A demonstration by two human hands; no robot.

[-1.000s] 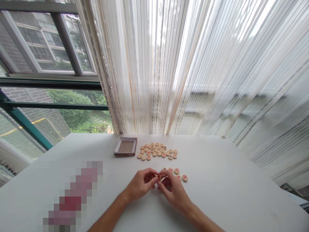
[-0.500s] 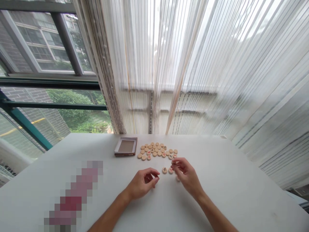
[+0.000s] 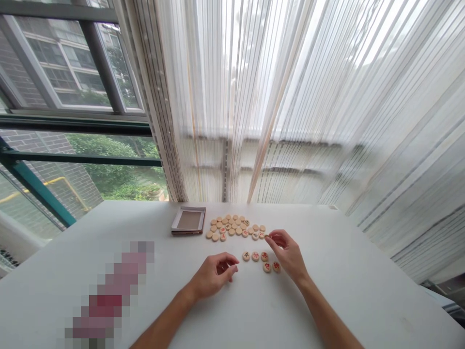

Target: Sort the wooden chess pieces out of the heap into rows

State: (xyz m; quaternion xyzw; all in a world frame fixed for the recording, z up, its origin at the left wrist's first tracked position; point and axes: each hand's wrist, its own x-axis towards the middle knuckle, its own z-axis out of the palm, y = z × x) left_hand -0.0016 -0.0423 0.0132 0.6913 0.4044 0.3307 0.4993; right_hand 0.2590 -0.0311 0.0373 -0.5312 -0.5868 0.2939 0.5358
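My left hand (image 3: 215, 275) rests over the white table (image 3: 203, 320), its fingers loosely curled and apart with nothing between them. To the right of it lie a row of three round wooden Chinese chess pieces, one with a black character (image 3: 246, 256) and two with red ones, and two red-marked pieces (image 3: 267, 267) just nearer to me. My right hand (image 3: 286, 252) pinches a Chinese chess piece (image 3: 267, 236) between thumb and fingertips, mostly hidden, beside a red-marked piece (image 3: 261, 235) at the right end of the larger group (image 3: 232, 232). Many pieces there lie with blank faces up.
A shallow open box tray (image 3: 174, 232) stands left of the piece group. A blurred pinkish patch (image 3: 109, 300) covers the table's left side. Sheer striped curtains (image 3: 218, 97) hang behind the far edge, and a window (image 3: 72, 63) is at the left.
My right hand has moved away from the near row to the right end of the larger group. A red-marked piece now shows as the row's third. My left hand stays nearly still.
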